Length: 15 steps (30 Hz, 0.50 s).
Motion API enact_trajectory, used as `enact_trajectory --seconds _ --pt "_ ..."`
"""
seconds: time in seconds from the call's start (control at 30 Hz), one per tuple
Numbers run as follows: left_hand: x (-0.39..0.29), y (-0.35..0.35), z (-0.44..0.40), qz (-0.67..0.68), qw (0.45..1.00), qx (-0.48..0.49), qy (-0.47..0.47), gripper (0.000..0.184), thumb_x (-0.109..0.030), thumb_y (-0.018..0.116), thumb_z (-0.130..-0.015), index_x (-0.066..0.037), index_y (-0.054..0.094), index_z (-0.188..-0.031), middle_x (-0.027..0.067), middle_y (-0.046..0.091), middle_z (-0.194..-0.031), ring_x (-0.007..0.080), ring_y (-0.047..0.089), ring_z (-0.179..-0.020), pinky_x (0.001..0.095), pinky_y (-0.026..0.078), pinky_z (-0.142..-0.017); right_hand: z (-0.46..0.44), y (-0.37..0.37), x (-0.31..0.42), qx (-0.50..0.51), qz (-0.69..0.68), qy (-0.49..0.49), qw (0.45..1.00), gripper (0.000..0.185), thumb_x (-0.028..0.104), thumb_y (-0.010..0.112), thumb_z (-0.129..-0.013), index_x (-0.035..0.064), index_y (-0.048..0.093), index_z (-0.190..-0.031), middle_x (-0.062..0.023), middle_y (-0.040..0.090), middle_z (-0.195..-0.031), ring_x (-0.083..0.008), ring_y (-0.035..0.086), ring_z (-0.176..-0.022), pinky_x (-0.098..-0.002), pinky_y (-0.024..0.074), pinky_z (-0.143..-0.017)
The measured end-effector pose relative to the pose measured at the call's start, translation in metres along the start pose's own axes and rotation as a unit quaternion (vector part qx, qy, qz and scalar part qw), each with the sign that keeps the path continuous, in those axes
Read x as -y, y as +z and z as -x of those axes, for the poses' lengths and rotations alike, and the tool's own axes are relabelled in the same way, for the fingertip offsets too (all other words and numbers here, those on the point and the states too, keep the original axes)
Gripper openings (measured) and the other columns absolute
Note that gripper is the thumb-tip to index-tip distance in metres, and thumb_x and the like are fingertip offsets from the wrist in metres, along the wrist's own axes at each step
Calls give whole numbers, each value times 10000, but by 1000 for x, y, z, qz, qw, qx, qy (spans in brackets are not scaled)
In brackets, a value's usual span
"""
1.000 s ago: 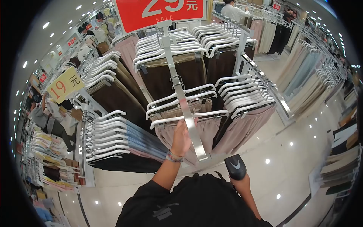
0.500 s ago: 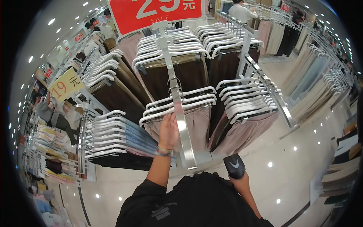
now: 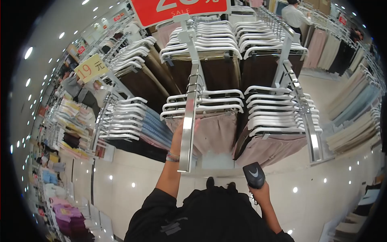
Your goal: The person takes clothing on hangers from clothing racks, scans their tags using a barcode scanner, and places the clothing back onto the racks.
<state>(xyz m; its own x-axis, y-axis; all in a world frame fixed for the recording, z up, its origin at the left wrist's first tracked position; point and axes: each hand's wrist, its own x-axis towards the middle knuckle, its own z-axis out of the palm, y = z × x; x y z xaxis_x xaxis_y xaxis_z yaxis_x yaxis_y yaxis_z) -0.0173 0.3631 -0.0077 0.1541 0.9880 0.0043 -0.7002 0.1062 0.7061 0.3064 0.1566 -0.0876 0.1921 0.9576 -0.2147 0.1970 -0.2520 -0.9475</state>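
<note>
My left hand [image 3: 177, 139] is raised at the front pair of pink trousers [image 3: 215, 133], just below its white hanger [image 3: 209, 108]. The metal rail arm [image 3: 188, 137] covers part of this hand, and its fingers are mostly hidden. Several white hangers hang from that arm. Lower right, my right hand [image 3: 260, 191] is wrapped round the handle of a dark handheld scanner [image 3: 254, 174], which points up toward the rack. More pink trousers [image 3: 274, 149] hang to the right of the middle group.
A red sale sign [image 3: 181, 10] tops the rack, and a yellow price sign [image 3: 91, 67] stands left. Blue trousers [image 3: 157, 126] hang on the left arm. Another metal arm [image 3: 312, 137] juts out at right. A person in white [image 3: 296, 17] is at the back right.
The view has shifted, so the rack sits differently in it. The front pink trousers and their hanger have moved back along the arm against the others, with my left hand at them.
</note>
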Motion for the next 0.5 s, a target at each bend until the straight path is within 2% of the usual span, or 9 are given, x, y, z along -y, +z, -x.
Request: enact_trajectory --seconds 0.07,0.13,0.2,0.27,0.33,0.43,0.5 --pt "2 -9 19 -26 999 -36 3 382 -163 441 -987 37 462 -1311 143 546 -1257 234 558 -1150 295 455 -991 -8 0 2 18 -8 -9 1000 260 64 740 -727 -29 582 -911 -73 632 -707 -145 615 -577 -282 491 -549" --pt "-1 -17 40 -110 989 -85 -45 381 -201 454 -985 29 491 -1287 134 545 -1265 229 567 -1124 301 443 -974 -15 3 7 58 -3 51 997 412 79 740 -669 -17 609 -1048 -175 687 -942 -285 674 -894 -347 505 -792" --pt "3 -49 61 -126 983 -120 -56 407 -224 468 -980 15 476 -1309 134 549 -1270 227 565 -1121 318 432 -967 -17 9 11 73 9 48 996 430 80 745 -662 -20 602 -1055 -178 686 -934 -287 673 -884 -349 506 -785" --pt "6 -103 82 -81 980 -149 -108 426 -230 489 -970 12 459 -1319 137 560 -1259 231 569 -1111 331 433 -974 -19 17 12 94 18 32 995 446 76 748 -654 -26 596 -1061 -180 684 -927 -290 672 -874 -350 507 -779" --pt "3 -126 100 -48 979 -170 -98 428 -233 515 -957 -1 455 -1311 132 578 -1227 232 580 -1087 334 446 -953 -18 26 16 103 17 25 994 448 73 748 -650 -28 596 -1059 -180 683 -924 -290 672 -867 -350 508 -773" --pt "-10 -154 119 -51 952 -296 -50 355 -208 534 -945 -29 498 -1249 122 594 -1188 220 590 -1051 311 476 -879 -13 40 23 109 17 23 994 446 67 747 -645 -29 597 -1053 -179 683 -920 -287 674 -853 -351 511 -760" --pt "-24 -167 123 -39 950 -309 -29 333 -202 537 -944 -37 513 -1231 100 604 -1154 201 593 -1015 304 481 -867 -9 52 31 104 28 25 994 437 62 743 -647 -25 599 -1050 -179 683 -921 -281 676 -835 -354 515 -742"
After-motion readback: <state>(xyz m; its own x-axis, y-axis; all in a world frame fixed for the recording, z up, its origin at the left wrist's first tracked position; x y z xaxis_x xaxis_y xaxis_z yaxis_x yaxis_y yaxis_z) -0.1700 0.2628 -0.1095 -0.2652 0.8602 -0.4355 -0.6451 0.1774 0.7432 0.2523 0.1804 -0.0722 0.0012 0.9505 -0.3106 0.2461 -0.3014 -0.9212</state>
